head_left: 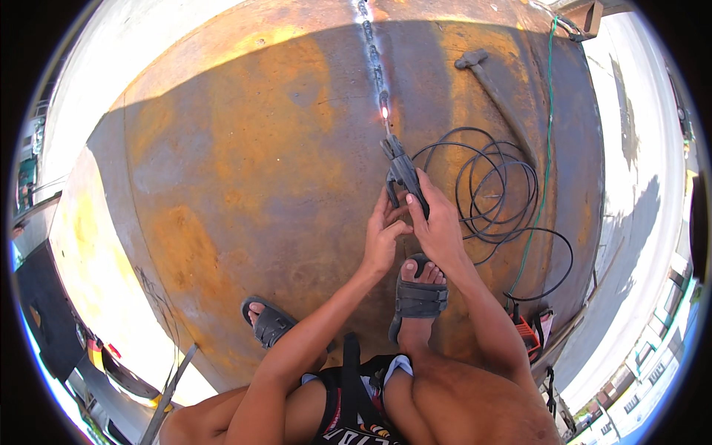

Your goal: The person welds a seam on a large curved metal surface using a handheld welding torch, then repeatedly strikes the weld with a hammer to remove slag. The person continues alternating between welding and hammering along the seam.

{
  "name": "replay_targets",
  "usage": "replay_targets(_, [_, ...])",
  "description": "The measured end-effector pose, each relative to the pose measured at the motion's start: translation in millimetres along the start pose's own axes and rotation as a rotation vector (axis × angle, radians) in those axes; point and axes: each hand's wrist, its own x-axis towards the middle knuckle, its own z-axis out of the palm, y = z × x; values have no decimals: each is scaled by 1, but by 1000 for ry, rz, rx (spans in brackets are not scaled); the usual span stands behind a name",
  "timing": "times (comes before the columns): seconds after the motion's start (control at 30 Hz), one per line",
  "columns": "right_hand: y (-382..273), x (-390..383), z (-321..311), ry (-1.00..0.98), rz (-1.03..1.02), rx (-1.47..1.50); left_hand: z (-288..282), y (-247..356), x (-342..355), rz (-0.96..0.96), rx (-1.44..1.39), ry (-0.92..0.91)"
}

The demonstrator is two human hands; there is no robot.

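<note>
Electrode holder: the black electrode holder (401,165) is sitting near the middle of the view, pointing away from the person; its rear end is disappearing under the right hand.
Right hand: the right hand (436,224) is gripping the holder's handle, its thumb and index finger pressing along it; its other fingers are hiding beneath.
Left hand: the left hand (382,237) is curling just beside the holder's lever, fingers bent and bunching close together; whether they are pinching the lever or only bracing the right hand, I cannot tell.
Electrode: a short electrode (387,127) is projecting from the holder's nose, its tip blurring into a white-pink glow.
Weld seam: a dark, lumpy weld seam (375,61) is running from the glow to the upper edge, where the frame is cutting it off.
Steel surface: rust-mottled steel surface (245,200) is lying under everything, partly in shade.
Chipping hammer: a hammer (498,98) is resting to the right, its handle's end meeting the coils.
Cable: black cable (535,194) is looping beside the right hand; its joint with the holder is not showing clearly.
Sandals: the right sandal (421,298) is standing below the hands; the left forearm is partly covering the left sandal (274,326).
</note>
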Motion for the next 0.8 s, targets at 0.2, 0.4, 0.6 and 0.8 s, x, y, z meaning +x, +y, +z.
replay_targets(0.2, [0, 5, 0, -14, 27, -22, 5, 9, 1, -59, 20, 15])
replay_targets(0.4, [1, 8, 1, -4, 10, 7, 3, 12, 3, -56, 32, 1])
replay_targets(0.6, [3, 8, 0, 0, 5, -7, 4, 11, 3, -58, 50, -4])
replay_targets(0.8, [1, 8, 1, 0, 2, -13, 3, 11, 3, -47, 54, -9])
